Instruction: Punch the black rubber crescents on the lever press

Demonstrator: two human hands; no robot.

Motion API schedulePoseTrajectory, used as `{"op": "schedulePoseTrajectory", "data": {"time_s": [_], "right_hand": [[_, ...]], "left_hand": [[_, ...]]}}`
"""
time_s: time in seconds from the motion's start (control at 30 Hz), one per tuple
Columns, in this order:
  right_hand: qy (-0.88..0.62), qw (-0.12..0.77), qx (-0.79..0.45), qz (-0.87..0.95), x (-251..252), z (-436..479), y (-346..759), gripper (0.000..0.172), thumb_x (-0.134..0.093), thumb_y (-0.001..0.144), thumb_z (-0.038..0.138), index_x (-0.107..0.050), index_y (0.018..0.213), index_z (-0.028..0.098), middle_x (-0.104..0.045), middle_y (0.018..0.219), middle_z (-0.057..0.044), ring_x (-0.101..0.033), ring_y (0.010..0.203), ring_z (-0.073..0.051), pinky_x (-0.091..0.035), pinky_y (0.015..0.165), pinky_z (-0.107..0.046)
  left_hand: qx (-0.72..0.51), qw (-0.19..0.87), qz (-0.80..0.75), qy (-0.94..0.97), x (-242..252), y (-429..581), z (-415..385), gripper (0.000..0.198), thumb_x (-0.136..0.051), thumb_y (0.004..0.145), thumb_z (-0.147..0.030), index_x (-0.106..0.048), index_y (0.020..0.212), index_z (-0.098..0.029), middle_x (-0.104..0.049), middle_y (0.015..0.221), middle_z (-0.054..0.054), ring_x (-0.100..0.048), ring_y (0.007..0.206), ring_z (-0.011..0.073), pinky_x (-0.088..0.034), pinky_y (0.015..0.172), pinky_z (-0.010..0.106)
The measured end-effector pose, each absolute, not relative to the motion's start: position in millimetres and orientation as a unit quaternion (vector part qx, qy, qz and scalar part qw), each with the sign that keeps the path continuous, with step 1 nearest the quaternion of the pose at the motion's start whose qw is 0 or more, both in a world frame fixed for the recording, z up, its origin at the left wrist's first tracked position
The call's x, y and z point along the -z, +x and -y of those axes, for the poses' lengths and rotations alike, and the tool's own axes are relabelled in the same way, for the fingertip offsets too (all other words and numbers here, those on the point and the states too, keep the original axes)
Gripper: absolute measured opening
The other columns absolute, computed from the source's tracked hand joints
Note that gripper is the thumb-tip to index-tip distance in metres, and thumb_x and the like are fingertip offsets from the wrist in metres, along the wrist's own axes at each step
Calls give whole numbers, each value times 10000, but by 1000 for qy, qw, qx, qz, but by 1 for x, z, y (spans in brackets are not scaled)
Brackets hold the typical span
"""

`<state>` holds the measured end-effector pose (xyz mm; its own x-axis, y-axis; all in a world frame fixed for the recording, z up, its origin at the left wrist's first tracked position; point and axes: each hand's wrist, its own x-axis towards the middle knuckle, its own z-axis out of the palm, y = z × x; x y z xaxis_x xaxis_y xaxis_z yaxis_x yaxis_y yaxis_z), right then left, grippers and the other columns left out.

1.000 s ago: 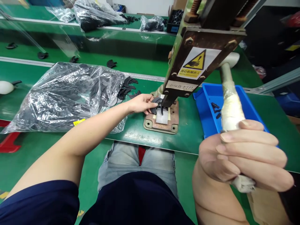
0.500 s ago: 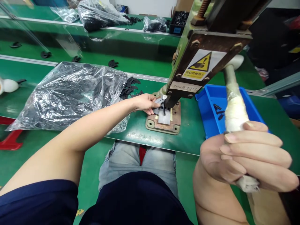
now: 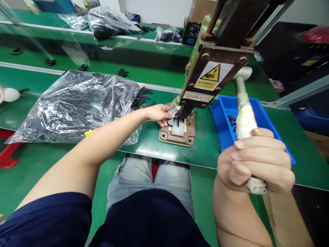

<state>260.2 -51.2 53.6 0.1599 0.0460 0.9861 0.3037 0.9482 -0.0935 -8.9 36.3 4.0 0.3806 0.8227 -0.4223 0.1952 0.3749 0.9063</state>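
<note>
Hand press [image 3: 216, 65] stands near the bench's [image 3: 144, 144] front edge, blue tray [image 3: 223, 127] to its right, parts bag [image 3: 74, 103] to its left. My right hand [image 3: 257, 161] is wrapped tight around the taped lever [image 3: 244, 116]. My left hand [image 3: 158, 113] pinches the black part [image 3: 172, 116] on the base plate [image 3: 177, 135], under the ram. I judge: seat part flat, fingers outside the ram, pull evenly.
</note>
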Motion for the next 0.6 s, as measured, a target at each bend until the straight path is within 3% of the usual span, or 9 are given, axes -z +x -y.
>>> {"op": "schedulePoseTrajectory", "data": {"time_s": [0.33, 0.6], "right_hand": [[-136, 752, 93, 638, -55, 53, 256, 624, -746, 925, 483, -311, 576, 205, -445, 510, 75, -620, 583, -101, -595, 811, -408], [-111, 776, 105, 613, -58, 51, 249, 651, -740, 909, 442, -226, 595, 197, -357, 490, 66, -563, 553, -90, -581, 788, -381]], "left_hand": [[-224, 638, -509, 533, -6, -14, -37, 261, -875, 898, -297, -682, 983, -143, -740, 770, 47, -751, 629, 147, -661, 703, 274], [-213, 621, -549, 517, -7, -8, -35, 283, -892, 868, -297, -682, 1003, -164, -717, 734, 27, -746, 610, 156, -643, 662, 252]]}}
